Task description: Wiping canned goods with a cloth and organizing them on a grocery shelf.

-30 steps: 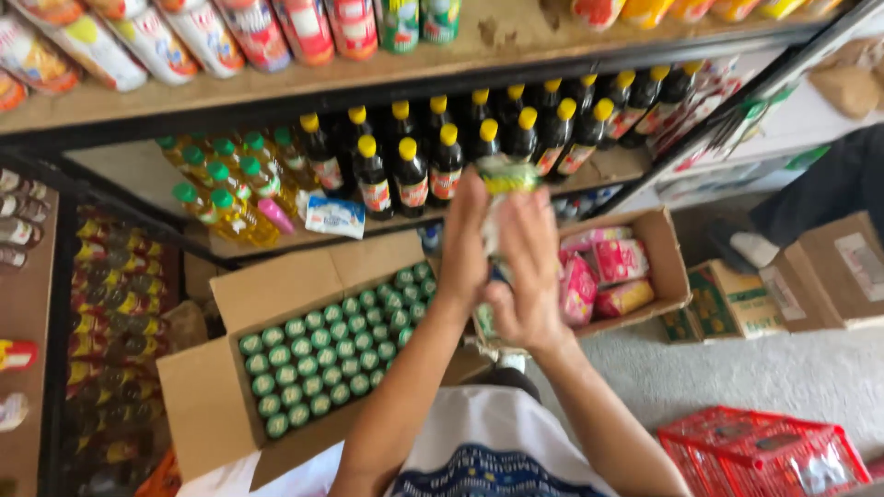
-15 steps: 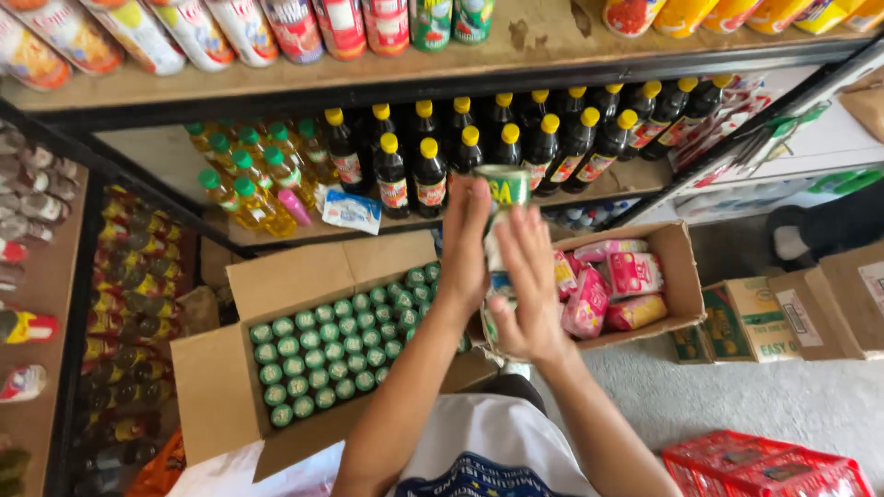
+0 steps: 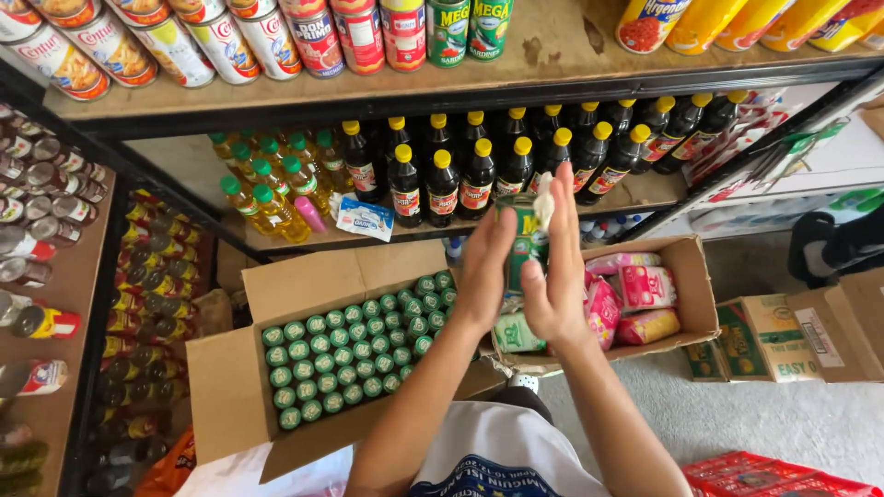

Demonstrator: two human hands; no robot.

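My left hand point(image 3: 485, 271) and my right hand point(image 3: 557, 276) are raised together in front of the shelves, both closed around a small green can point(image 3: 521, 241). A bit of white cloth or paper point(image 3: 544, 201) sticks up by my right fingertips against the can's top. Below my left arm sits an open cardboard box point(image 3: 267, 377) packed with several green-capped bottles point(image 3: 350, 354). Behind my right hand is a second open box point(image 3: 686, 294) holding pink and yellow packets.
The top shelf point(image 3: 552, 55) carries several cans and yellow tubs. The lower shelf holds dark bottles with yellow caps point(image 3: 479, 170) and yellow oil bottles point(image 3: 267, 189). More cartons point(image 3: 801, 331) stand at right, a red crate point(image 3: 764, 474) at bottom right, and a side rack of jars point(image 3: 37, 248) at left.
The view has shifted slightly; my hands keep the can between them and have lifted it a little higher toward the bottle shelf, with the white scrap now showing at its top.
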